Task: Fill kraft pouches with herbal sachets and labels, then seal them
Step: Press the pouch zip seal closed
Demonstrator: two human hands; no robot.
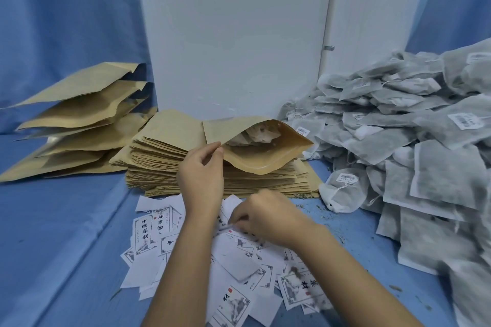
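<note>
Pouch of smooth tan kraft paper (265,160), its mouth bowed open over a gauzy white sachet (256,135), lies just right of the left hand (200,175), which pinches its rim. Nearer, the right hand (263,218) curls over matte white printed labels (144,233); blur hides whether it grips one.

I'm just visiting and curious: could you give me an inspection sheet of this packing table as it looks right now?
Surface: blue cloth-covered table, creased.
Job's things: open brown kraft pouch with pale contents showing inside; stack of flat kraft pouches beneath it; bulging kraft pouches piled at left; heap of grey herbal sachets at right; white printed paper labels scattered in front.
Clutter: dried herb crumbs on the cloth.
Grippers: left hand pinches the open pouch's rim; right hand pinches a label.
Cables: nothing seen.
Surroundings: white panel behind, blue curtains on either side.
</note>
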